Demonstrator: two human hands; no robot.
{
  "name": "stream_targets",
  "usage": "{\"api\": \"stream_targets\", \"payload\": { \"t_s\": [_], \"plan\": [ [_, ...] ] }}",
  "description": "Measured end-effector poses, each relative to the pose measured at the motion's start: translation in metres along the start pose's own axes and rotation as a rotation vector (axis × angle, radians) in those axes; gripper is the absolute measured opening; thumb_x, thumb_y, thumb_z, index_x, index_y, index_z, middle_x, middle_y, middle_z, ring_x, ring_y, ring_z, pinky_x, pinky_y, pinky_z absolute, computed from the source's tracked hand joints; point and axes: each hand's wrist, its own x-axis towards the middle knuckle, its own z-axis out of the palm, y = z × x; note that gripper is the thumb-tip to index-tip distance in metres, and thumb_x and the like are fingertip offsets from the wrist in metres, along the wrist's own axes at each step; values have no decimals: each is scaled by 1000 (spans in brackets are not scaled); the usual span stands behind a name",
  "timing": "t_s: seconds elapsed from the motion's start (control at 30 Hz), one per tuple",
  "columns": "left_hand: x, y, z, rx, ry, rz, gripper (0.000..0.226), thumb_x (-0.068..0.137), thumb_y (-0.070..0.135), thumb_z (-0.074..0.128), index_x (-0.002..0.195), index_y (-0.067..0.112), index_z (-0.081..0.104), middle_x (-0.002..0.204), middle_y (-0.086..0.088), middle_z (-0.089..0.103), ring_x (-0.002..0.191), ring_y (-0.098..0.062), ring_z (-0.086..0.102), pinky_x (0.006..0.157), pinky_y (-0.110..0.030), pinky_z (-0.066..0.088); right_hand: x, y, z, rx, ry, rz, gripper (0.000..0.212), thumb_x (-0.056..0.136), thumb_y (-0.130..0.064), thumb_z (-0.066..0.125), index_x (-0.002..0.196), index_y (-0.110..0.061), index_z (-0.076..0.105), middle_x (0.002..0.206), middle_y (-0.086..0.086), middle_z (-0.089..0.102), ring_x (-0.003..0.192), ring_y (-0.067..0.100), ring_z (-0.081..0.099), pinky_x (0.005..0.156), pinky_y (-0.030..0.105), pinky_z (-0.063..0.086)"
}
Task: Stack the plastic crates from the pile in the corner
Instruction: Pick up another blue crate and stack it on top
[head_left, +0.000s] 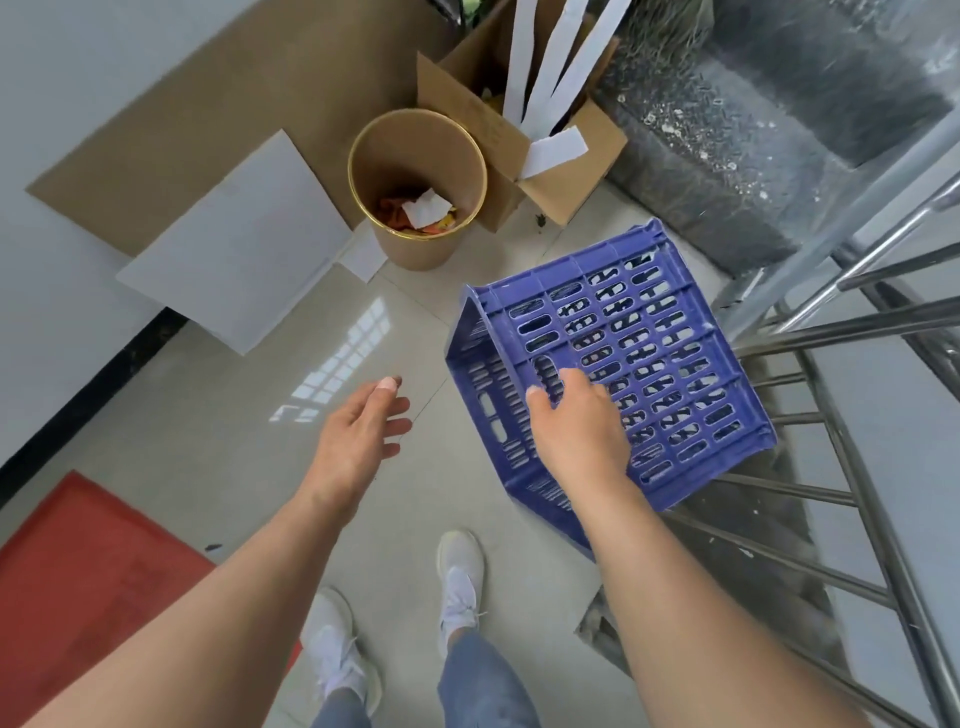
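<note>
A blue slotted plastic crate (649, 343) hangs tilted above the floor at centre right, one slotted wall facing up. My right hand (576, 421) grips it at a handle slot near its left edge, fingers curled into the opening. My left hand (363, 431) hovers to the left of the crate with fingers apart, holding nothing and not touching it. No other crate is in view.
A brown round bin (415, 244) with rubbish and an open cardboard box (478, 119) with white strips stand ahead. Cardboard and white sheets (239, 244) lean on the left wall. A metal stair railing (852, 332) runs along the right. A red mat (88, 582) lies at lower left.
</note>
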Motion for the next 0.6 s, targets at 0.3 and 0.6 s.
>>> {"api": "stream_targets", "payload": {
  "t_s": [0.3,0.6],
  "plan": [
    [60,-42,7,-69,6,4,28,99,37,40,117,26,59,113,-2,66,101,-20,64,87,-36,51,31,-3,39,-123,56,47,49,97,-45,38,139,-21,36,134,13,39,112,37,52,83,40,42],
    [103,-101,5,-96,8,-42,27,100,36,40,115,25,59,111,-2,66,100,-21,65,87,-37,51,33,13,84,-128,249,-87,59,98,-49,29,149,-21,21,149,7,38,128,30,44,92,44,41]
  ]
}}
